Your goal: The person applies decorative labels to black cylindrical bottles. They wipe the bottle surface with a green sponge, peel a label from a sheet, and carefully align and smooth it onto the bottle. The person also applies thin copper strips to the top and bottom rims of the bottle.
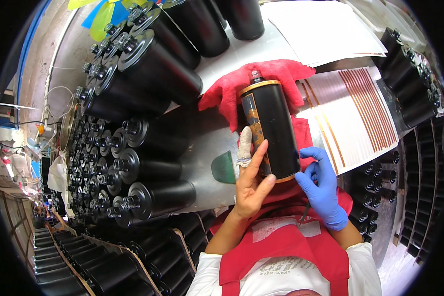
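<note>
A black cylindrical bottle [276,126] lies on a red cloth [222,106], its clear neck pointing away from me. Gold bands ring both its ends, and a dark and gold decorated panel [251,116] runs along its left side. My left hand [251,185], with a whitish cover on one finger, holds the bottle along that panel, the thumb near the base. My right hand [323,185], in a blue glove, has its thumb and forefinger curled at the right edge of the base. Whether a strip end is between those fingers is hidden.
Left of the bottle, a green flat scraper-like piece [224,167] lies on the metal table [202,192]. To the right is a white sheet [365,111] with copper-gold strips. More white sheets [320,29] lie beyond. Several black bottles [153,158] crowd the left, with others at right.
</note>
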Demonstrator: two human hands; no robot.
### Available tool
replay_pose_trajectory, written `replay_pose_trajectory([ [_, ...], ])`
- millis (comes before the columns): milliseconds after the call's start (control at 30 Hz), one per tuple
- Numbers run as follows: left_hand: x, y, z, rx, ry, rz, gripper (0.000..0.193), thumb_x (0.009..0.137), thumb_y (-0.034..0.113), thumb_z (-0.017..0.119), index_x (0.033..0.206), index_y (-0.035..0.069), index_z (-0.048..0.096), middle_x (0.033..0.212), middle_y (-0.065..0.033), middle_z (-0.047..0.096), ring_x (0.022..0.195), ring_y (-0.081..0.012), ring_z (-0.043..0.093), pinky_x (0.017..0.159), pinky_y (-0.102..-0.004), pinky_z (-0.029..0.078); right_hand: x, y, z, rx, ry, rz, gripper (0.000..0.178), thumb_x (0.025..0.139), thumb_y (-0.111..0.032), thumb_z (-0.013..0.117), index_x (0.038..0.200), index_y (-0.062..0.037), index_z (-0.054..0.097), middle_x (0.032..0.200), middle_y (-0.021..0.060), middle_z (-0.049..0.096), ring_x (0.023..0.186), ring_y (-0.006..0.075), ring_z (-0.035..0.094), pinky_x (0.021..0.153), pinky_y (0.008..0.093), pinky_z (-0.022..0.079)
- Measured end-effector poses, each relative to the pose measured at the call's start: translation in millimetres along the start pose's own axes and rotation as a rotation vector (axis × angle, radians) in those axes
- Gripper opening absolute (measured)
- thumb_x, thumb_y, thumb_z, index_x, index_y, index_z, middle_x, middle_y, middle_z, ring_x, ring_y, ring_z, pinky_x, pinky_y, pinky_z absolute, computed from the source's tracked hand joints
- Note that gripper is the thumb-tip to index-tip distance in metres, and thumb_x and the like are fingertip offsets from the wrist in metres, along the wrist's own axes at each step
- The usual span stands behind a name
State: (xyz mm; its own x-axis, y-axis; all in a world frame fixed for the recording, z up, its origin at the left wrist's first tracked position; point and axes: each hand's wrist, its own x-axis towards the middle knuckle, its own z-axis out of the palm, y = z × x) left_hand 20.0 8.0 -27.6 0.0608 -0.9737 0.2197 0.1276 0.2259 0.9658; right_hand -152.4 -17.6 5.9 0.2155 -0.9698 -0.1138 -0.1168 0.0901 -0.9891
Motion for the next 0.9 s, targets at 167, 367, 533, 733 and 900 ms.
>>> replay_pose_trajectory([
  [167,-2,0,1,0.056,-0.019,-0.014,0.068,0.082,0.008,0.062,0.143,0.001,0.031,0.153,-0.0239,0.003,0.143,-0.0324,0.004,0.113,-0.0388,0.006,-2,6,0,-0.056,0.026,-0.061,0.045,0.077,-0.003,0.069,0.118,-0.0067,0.050,0.091,-0.0020,0.047,0.056,0.0004,0.040,0.049,0.0162,0.032],
  [367,-5,-6,-4,-0.054,-0.001,-0.054,0.072,0.084,0.009,0.061,0.146,0.002,0.024,0.153,-0.0209,0.008,0.143,-0.0286,0.008,0.113,-0.0353,0.008,-2,3,8,-0.148,0.036,-0.160,0.047,0.075,-0.003,0.071,0.118,-0.0060,0.051,0.094,-0.0006,0.047,0.055,0.0016,0.041,0.049,0.0167,0.033],
  [533,-2,14,-11,0.491,-0.040,-0.061,0.084,0.075,0.000,0.065,0.145,-0.005,0.018,0.148,-0.0221,0.025,0.136,-0.0325,0.030,0.109,-0.0371,0.025,-3,10,-1,-0.152,0.079,-0.112,0.047,0.075,-0.003,0.071,0.117,-0.0050,0.051,0.100,0.0013,0.047,0.055,0.0022,0.042,0.049,0.0173,0.035],
  [733,-3,-9,-8,0.705,0.014,0.142,0.082,0.066,-0.003,0.067,0.137,-0.013,0.029,0.133,-0.0326,0.043,0.125,-0.0408,0.044,0.107,-0.0441,0.028,0,0,14,-0.307,0.141,-0.393,0.051,0.072,-0.005,0.074,0.118,-0.0048,0.050,0.099,0.0027,0.046,0.056,0.0026,0.042,0.050,0.0170,0.035],
  [900,-7,1,5,0.735,0.169,0.282,0.089,0.064,0.005,0.077,0.135,-0.015,0.028,0.131,-0.0318,0.045,0.122,-0.0376,0.049,0.107,-0.0459,0.029,-2,7,2,-0.182,0.128,-0.178,0.051,0.072,-0.006,0.074,0.118,-0.0053,0.050,0.094,0.0016,0.046,0.055,0.0027,0.040,0.050,0.0162,0.034],
])
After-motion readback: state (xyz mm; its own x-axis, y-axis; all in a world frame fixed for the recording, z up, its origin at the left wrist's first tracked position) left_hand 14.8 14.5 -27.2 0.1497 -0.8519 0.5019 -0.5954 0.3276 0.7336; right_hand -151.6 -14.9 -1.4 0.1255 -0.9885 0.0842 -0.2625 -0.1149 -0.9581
